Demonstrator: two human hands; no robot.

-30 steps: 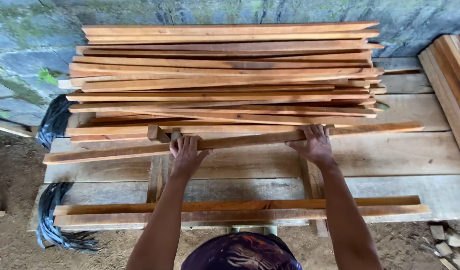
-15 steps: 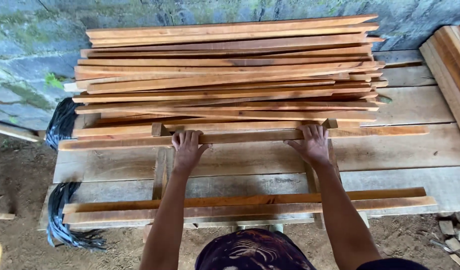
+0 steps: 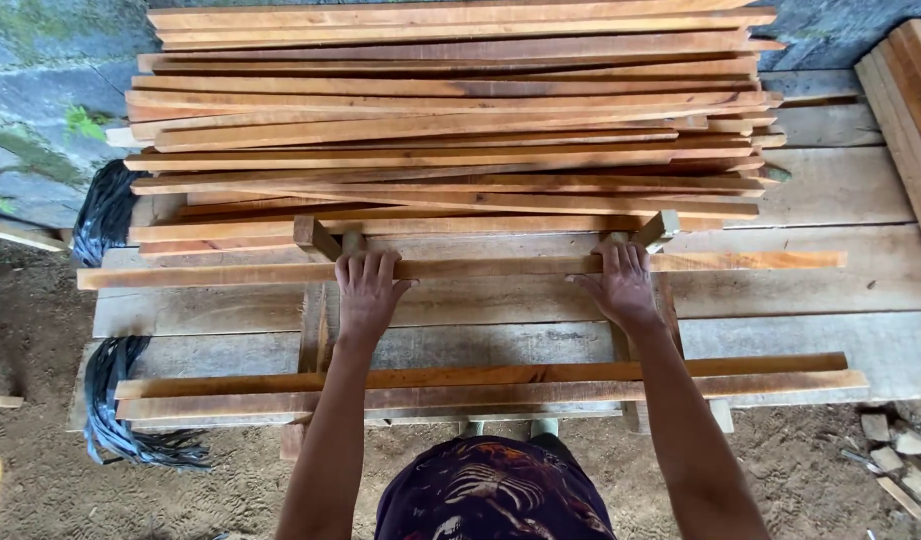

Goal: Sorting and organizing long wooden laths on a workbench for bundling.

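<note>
Resting flat and spread, fingers forward, the left hand (image 3: pixel 365 292) and right hand (image 3: pixel 620 285) both press on one long reddish wooden slat (image 3: pixel 480 268); neither hand is curled around it. The slat lies crosswise on a platform of wide grey planks (image 3: pixel 830 290), just in front of a tall stack of like slats (image 3: pixel 450 120), with a narrow strip of bare plank between slat and stack.

Edges and room: bare plank shows on the near side of the slat, as far as two more slats (image 3: pixel 480 385) laid side by side along the platform's near edge. The slat's left end overhangs the planks slightly. Two short upright wooden stubs (image 3: pixel 315 238) stand just beyond the hands, against the foot of the stack.

Materials: slats are sawn, thin, straight, orange-brown with visible grain; platform planks are pale, weathered and rough. A mossy stone wall (image 3: pixel 40 110) rises behind on the left. A bundle of black strapping (image 3: pixel 115 380) hangs at the platform's left edge, over packed dirt ground (image 3: pixel 40 470). Small stone chips (image 3: pixel 895 450) lie at lower right.

Hidden or cut off: another pile of boards (image 3: pixel 910 90) is cropped at the right border; the platform's supports are mostly covered.
</note>
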